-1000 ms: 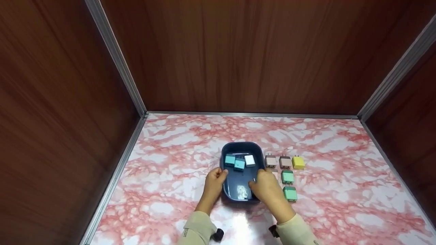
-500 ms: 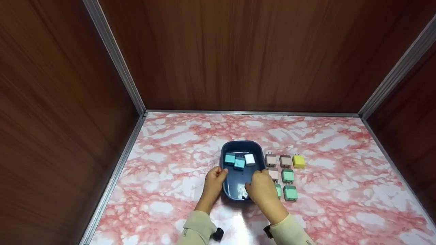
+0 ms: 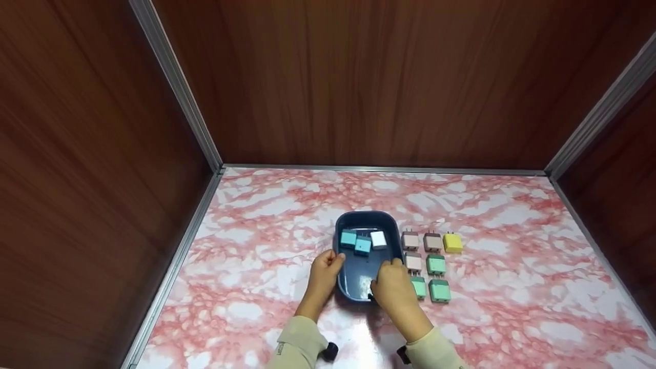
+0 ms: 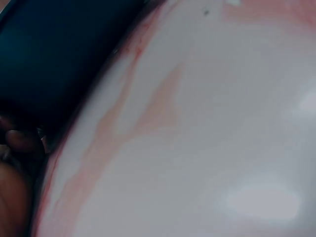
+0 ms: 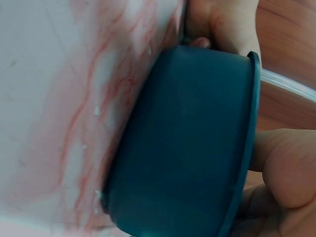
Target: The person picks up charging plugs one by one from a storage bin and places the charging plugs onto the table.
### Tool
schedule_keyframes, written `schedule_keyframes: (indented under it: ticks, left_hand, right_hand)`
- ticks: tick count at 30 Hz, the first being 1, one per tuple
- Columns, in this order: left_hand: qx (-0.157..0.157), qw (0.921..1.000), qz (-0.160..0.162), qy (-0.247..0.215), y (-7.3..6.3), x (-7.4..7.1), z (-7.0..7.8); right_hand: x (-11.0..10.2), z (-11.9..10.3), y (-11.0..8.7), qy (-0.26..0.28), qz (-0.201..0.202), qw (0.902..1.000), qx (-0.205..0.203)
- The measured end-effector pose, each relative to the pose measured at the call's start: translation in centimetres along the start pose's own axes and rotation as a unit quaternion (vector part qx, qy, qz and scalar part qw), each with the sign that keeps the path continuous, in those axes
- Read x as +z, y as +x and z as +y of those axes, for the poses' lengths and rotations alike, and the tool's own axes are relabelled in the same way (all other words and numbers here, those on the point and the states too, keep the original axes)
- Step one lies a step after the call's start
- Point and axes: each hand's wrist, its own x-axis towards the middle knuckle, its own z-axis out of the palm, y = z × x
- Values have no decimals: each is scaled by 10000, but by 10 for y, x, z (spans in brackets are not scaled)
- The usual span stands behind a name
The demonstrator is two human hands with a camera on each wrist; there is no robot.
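A dark blue plastic tub (image 3: 353,294) stands on the table. My left hand (image 3: 323,274) grips its left rim, thumb on top; the left wrist view catches only part of that hand at its edge. My right hand (image 3: 397,289) reaches over the near right rim with curled fingers inside the tub. A small black piece (image 3: 371,296) shows below its thumb, mostly hidden by the hand. At the tub's far end lie a teal plug charger (image 3: 348,238), a blue one and a white charger (image 3: 378,240). The right wrist view shows the tub's outer wall (image 5: 182,143).
Right of the tub, several plug chargers stand in rows: pink ones such as the far charger (image 3: 410,240), a yellow charger (image 3: 452,243) and green ones such as the near charger (image 3: 439,290). Wooden panels (image 3: 384,87) with metal edging enclose the marbled red-and-white table (image 3: 246,277).
My right hand has shifted left and nearer within the tub, the small black piece moving with it, uncovering a pink and a green charger. My left hand keeps its grip on the rim.
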Motion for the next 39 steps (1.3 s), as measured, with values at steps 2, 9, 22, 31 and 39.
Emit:
schedule_keyframes:
  ticks: [2,9,22,31,39]
  left_hand:
    - [15,10000,-3,16,0,0,0]
    - [-16,10000,-40,29,-2,1,0]
    - [93,9999,-83,110,1,2,5]
    - [146,9997,-61,173,3,2,3]
    - [17,9999,-32,96,-2,0,2]
  right_hand:
    - [2,1,-1,16,190,9998,-74]
    - [11,-1,-7,-320,474,9984,-27]
    - [14,-1,-2,-235,604,9979,-23]
    - [13,-4,5,-361,151,9988,287]
    - [16,-3,5,-151,-137,9990,404]
